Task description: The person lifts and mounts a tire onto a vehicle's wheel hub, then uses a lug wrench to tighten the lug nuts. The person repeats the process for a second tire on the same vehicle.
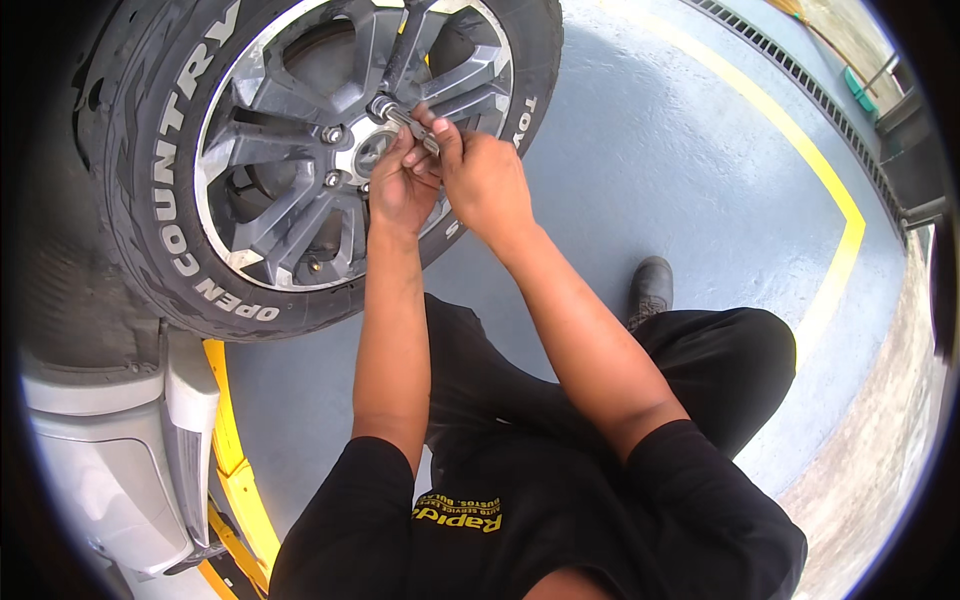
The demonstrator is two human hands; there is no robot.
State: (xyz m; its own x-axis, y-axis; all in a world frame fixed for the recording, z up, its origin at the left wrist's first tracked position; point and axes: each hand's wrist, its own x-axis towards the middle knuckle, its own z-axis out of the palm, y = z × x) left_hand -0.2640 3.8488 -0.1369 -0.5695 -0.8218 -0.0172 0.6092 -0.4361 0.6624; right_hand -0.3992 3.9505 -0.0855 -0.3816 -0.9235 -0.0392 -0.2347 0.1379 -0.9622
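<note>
Both bare hands meet at the hub of a large alloy wheel, gripping a slim socket tool of shiny, smooth metal. The right hand, its thumb laid along the shaft, closes around the rear part of the tool; the left hand, turned palm inward, has its fingers curled against the tool from the other side. The tool slants up and to the left, its cylindrical head at a lug position beside the round, glossy center cap; whether it is seated on a nut cannot be told. Rounded metal lug nuts show left of the cap.

The wheel has dark gray, sharply faceted spokes with a bright machined rim edge. Around it sits a matte black rubber tire, blocky at the shoulder, with raised pale lettering on the sidewall. Below left are a smooth silver-gray body panel and a yellow-painted metal bar. The glossy blue-gray floor carries an angled yellow stripe, and a dark, rounded-toe boot rests on it.
</note>
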